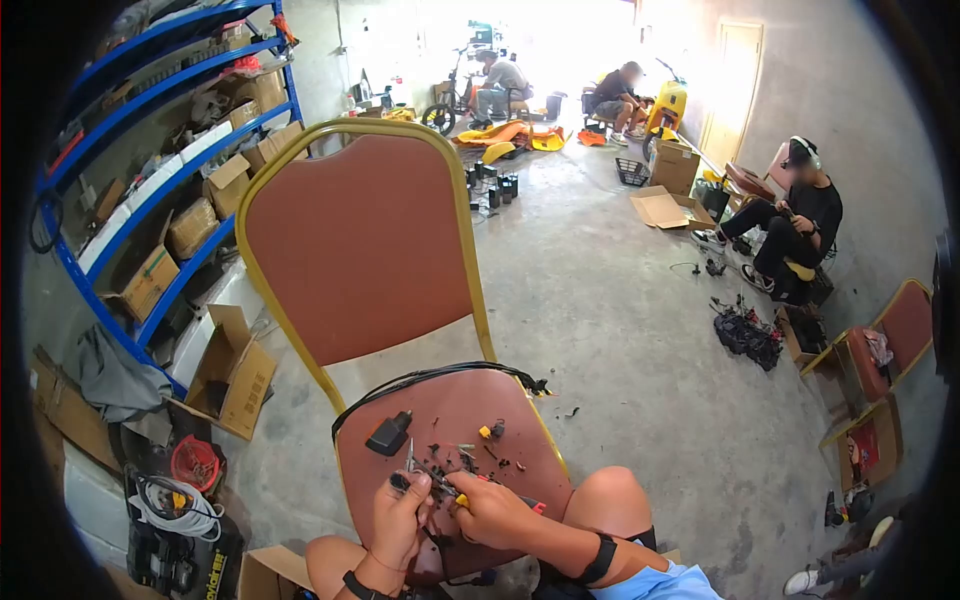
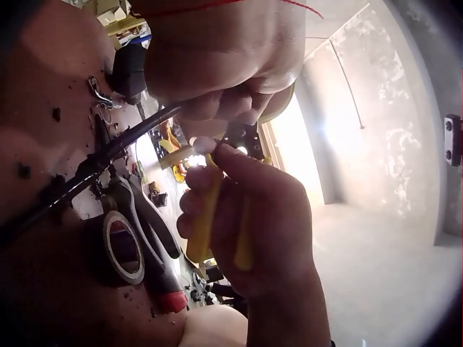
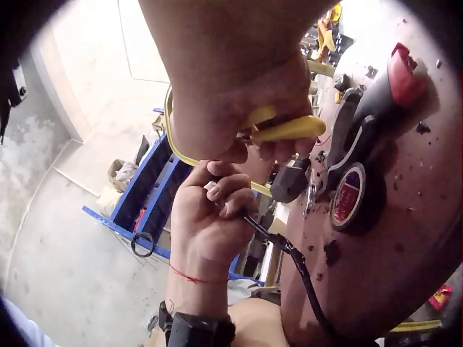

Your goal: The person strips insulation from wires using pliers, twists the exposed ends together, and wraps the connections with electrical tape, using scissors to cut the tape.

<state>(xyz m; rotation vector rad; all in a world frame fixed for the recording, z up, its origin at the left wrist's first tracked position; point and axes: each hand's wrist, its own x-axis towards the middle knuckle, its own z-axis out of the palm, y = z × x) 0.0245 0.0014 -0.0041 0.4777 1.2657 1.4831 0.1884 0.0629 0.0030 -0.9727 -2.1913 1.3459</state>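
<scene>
Fingers of the left hand (image 3: 213, 224) curl round the end of a black cable (image 3: 304, 271), which trails down over the brown chair seat (image 1: 500, 400). Against it, the right hand (image 2: 257, 217) grips a tool with yellow handles (image 2: 207, 217); the tool's working end is hidden between the hands. Beside them on the seat are a roll of black tape (image 2: 124, 247), pliers with grey handles (image 2: 148, 217) and a black-and-red tool (image 3: 405, 79). A black adapter-like block (image 1: 389, 433) lies further back, among small dark scraps.
Black cables (image 1: 430, 373) lie along the seat's rear edge, below the chair back (image 1: 365, 250). Blue shelving (image 1: 165, 190) with boxes stands at the left, an open carton (image 1: 232, 385) near it. Seated people, cartons and a second chair (image 1: 905, 330) are further off.
</scene>
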